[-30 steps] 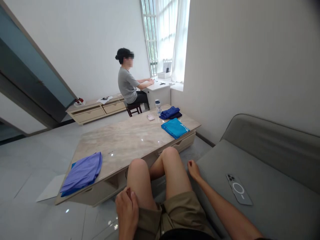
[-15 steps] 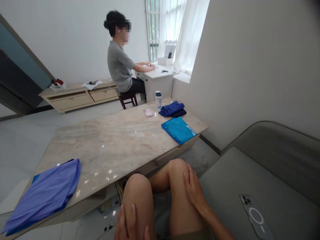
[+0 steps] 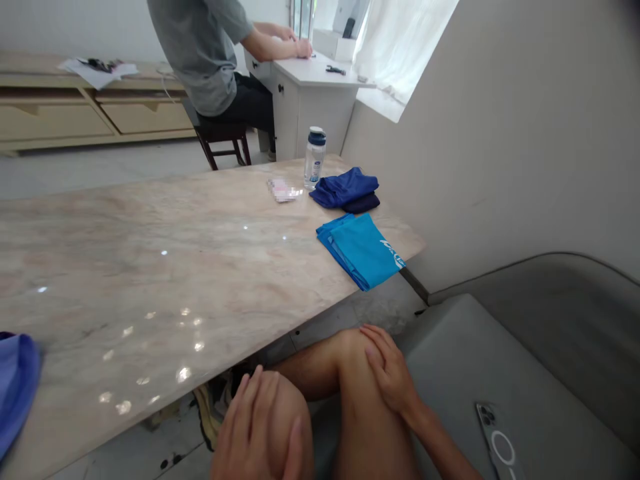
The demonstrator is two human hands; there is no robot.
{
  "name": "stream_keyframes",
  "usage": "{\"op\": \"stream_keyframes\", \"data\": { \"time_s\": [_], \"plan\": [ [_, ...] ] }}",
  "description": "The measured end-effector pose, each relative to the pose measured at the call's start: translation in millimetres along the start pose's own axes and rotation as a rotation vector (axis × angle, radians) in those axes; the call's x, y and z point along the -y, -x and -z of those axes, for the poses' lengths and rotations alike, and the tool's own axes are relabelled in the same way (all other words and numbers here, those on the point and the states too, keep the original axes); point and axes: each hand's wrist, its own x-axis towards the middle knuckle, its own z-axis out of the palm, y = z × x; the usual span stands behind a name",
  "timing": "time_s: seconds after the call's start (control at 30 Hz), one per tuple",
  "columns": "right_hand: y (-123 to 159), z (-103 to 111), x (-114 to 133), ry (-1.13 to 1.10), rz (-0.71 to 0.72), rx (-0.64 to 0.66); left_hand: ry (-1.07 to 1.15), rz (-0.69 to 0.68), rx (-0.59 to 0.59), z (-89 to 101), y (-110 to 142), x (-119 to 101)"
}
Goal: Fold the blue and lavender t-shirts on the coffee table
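NOTHING HELD AT TIME OF INSPECTION

The seated person's left hand [image 3: 253,420] lies open on the left knee [image 3: 295,427], fingers spread over the kneecap. The right hand [image 3: 393,370] lies on the right knee [image 3: 345,347], fingers likewise open and curved over it. Neither hand grips anything.

Right of the right hand, a smartphone [image 3: 495,443] in a case with a ring mark lies on the grey sofa seat [image 3: 465,353], partly cut off by the frame. Below the left knee, a sneaker [image 3: 210,410] shows under the marble-topped surface [image 3: 150,267], whose near edge runs just above both knees.

On that surface, toward the far end, stand a plastic water bottle [image 3: 315,158] with a dark cap, a blurred pink item [image 3: 283,190] and a folded navy garment [image 3: 345,189]. A folded turquoise cloth [image 3: 360,250] with white lettering lies nearer the right edge. A purple cloth [image 3: 15,393] enters at the left edge of the view.

Beyond, a co-worker [image 3: 200,53] sits on a dark wooden stool [image 3: 220,143], with both hands on a white desk [image 3: 320,77]. A low drawer cabinet [image 3: 90,113] stands along the far wall, with papers [image 3: 97,70] on top.
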Motion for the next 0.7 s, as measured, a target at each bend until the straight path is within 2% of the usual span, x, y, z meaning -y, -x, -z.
{"op": "stream_keyframes", "data": {
  "time_s": [0.07, 0.13, 0.2, 0.27, 0.43, 0.57, 0.7],
  "plan": [
    [-8.3, 3.9, 0.3, 0.008, 0.018, 0.083, 0.081, -0.068, 0.128, 6.5, -35.0, -12.1],
    [-18.1, 6.0, 1.3, 0.016, 0.021, 0.152, 0.140, -0.058, 0.257, 13.3, -62.4, -24.0],
    [-29.5, 6.0, 2.8, 0.026, 0.026, 0.204, 0.165, -0.003, 0.339, 18.3, -78.5, -34.0],
    [-41.4, 4.3, 4.7, 0.045, 0.031, 0.248, 0.164, 0.035, 0.355, 20.7, -83.4, -41.3],
    [-54.7, -0.4, 14.5, 0.151, 0.055, 0.320, 0.101, 0.005, 0.212, 23.0, -71.3, -51.9],
    [-34.9, -0.1, 27.8, 0.246, 0.172, 0.270, -0.002, -0.085, 0.104, 25.5, -52.2, -60.5],
    [-20.3, 9.6, 41.2, 0.332, 0.314, 0.248, -0.181, -0.206, -0.062, 24.3, -17.3, -64.4]
  ]
}}
